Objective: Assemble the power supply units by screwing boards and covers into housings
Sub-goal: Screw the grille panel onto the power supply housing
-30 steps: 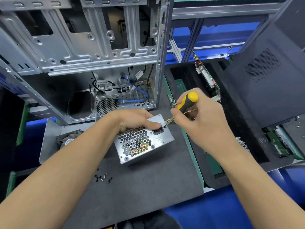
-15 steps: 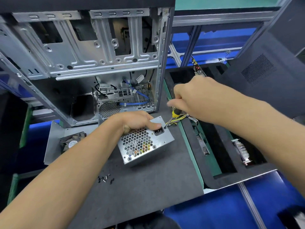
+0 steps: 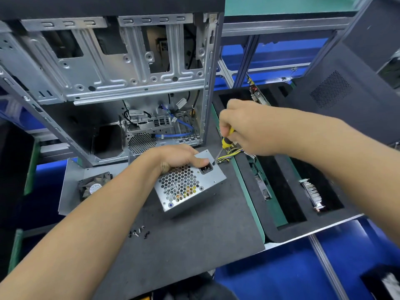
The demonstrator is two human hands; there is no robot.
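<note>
A silver power supply unit (image 3: 190, 187) with a honeycomb grille and a black socket lies on the grey mat (image 3: 194, 245). My left hand (image 3: 179, 158) grips its top edge, thumb beside the socket. My right hand (image 3: 244, 126) holds a yellow-and-black screwdriver (image 3: 225, 142) upright. The screwdriver's tip sits at the unit's upper right corner. Yellow and black wires (image 3: 229, 153) leave the unit just behind that corner.
An open metal computer case (image 3: 129, 72) stands behind the unit. Several loose screws (image 3: 138, 232) lie on the mat near me. A fan on a metal plate (image 3: 93, 187) sits at the left. A black foam tray (image 3: 281, 191) with boards is at the right, and a dark side panel (image 3: 350, 94) leans behind it.
My right hand turned over, from knuckles toward me with the handle up to a grip from above. The screwdriver stayed at the unit's corner. My left hand kept holding the unit.
</note>
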